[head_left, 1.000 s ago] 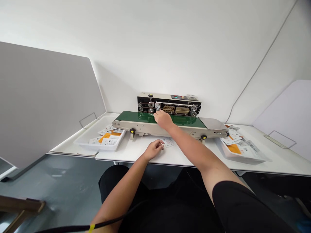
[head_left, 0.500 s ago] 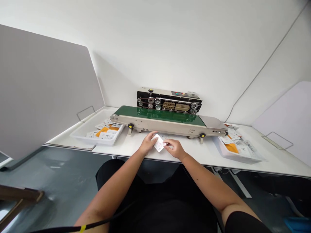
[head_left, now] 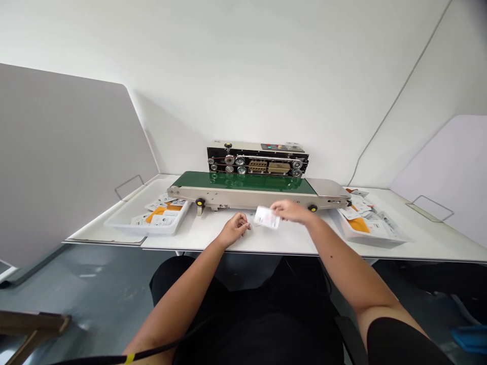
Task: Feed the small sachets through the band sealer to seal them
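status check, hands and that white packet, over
Right hand pinching white packet, lifted off the table. Left hand resting on table, holding nothing visible. Green belt bare.

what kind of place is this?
Likely a small packaging workstation: a band sealer with green conveyor belt, white trays of printed sachets at both ends, and the right hand holding a white sachet.

Open white tabletop (head_left: 289, 243) between low white plastic tray of sachets at left (head_left: 125, 223) and matching tray at right (head_left: 350, 230). Blocked behind by long beige sealing machine with green conveyor belt (head_left: 243, 182). Walled left by tall grey partition panel (head_left: 57, 162).
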Demonstrator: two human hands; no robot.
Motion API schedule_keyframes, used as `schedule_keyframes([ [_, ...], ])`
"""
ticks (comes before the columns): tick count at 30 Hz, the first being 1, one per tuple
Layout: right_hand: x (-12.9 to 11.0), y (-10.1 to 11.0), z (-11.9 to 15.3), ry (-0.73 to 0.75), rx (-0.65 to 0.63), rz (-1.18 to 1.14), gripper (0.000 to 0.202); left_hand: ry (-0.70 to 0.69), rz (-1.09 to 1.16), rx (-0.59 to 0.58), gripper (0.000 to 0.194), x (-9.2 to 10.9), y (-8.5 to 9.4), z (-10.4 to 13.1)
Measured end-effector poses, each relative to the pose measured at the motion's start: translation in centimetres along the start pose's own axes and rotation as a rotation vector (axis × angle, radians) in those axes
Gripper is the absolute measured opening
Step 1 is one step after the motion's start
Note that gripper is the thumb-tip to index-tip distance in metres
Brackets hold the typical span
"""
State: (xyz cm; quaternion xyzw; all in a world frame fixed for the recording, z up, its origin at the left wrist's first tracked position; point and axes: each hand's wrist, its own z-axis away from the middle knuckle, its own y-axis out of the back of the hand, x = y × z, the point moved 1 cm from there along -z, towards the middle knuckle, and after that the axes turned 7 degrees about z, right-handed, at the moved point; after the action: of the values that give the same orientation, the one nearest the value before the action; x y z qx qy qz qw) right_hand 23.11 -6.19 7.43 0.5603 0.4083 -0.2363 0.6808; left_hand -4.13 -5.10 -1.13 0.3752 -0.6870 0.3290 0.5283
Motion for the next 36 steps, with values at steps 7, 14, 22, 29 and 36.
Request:
schedule_keyframes([
  [7,1.0,13.6,-1.6,0.048,1.218,-0.156,0.030,-0.008,-0.030,-0.003,0.038,0.5,-0.2,0.1],
  [14,2.9,13.8,-5.2,-0.278,1.117,-0.203,0.018,-0.008,-0.037,-0.012,0.039,-0.3,0.3,-0.2],
  [22,1.7,10.9,-8.8,-0.310,0.974,-0.414,0.013,-0.003,-0.042,-0.016,0.039,-0.4,0.4,-0.2],
  [29,-0.1,9.3,-9.8,-0.296,0.806,-0.558,0.016,0.009,-0.051,-0.001,0.040,0.0,0.1,-0.2],
  [36,-2.1,7.9,-9.8,-0.264,0.741,-0.543,0.013,0.001,-0.046,-0.010,0.038,-0.3,0.5,-0.2],
])
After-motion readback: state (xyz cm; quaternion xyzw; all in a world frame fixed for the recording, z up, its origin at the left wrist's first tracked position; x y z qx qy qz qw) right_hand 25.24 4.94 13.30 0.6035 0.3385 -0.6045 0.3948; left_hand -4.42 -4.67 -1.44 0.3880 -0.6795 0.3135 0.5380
